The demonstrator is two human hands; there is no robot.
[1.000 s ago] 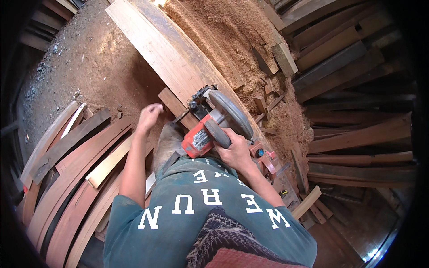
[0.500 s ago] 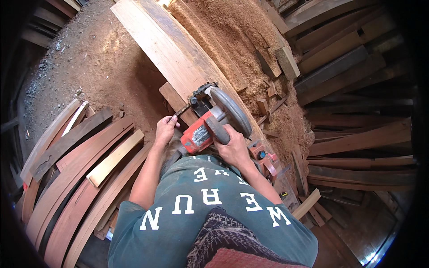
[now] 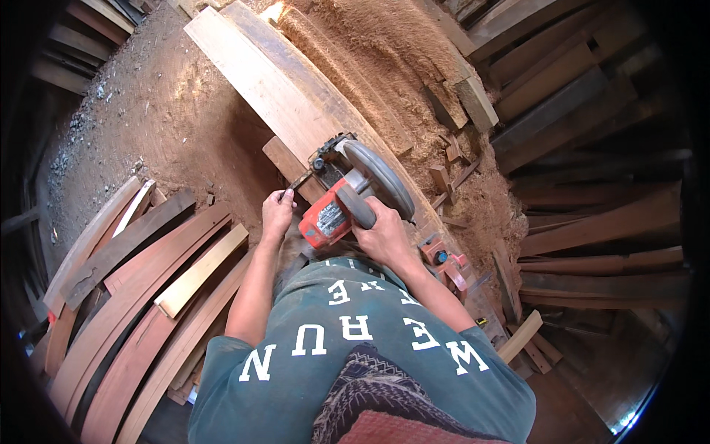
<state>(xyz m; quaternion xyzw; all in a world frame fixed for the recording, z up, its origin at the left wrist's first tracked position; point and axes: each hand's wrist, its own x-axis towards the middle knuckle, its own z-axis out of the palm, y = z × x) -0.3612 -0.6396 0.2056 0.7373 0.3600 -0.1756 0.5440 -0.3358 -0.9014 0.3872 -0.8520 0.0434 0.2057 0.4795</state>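
Observation:
A handheld circular saw (image 3: 325,217) with a red motor body and grey blade guard rests on a long pale board (image 3: 259,74). My right hand (image 3: 383,235) is wrapped round its dark rear handle. With thumb and fingers, my left hand (image 3: 279,213) pinches the end of a thin dark rod (image 3: 299,180) that sticks out from the saw's left side. The board lies on a thicker timber (image 3: 296,55) that runs away from me to the far left. The blade is hidden under the guard, so I cannot tell whether it is turning.
Curved reddish planks (image 3: 140,296) are piled at my left. Dark timbers (image 3: 584,222) are stacked at the right. Sawdust (image 3: 362,52) and offcuts (image 3: 441,177) lie beyond the timber. A second red tool (image 3: 447,263) sits near my right forearm. A short wood block (image 3: 277,153) shows beside the board.
The saw has moved slightly forward along the board, away from me, with both hands keeping their hold. The whole view has shifted a little.

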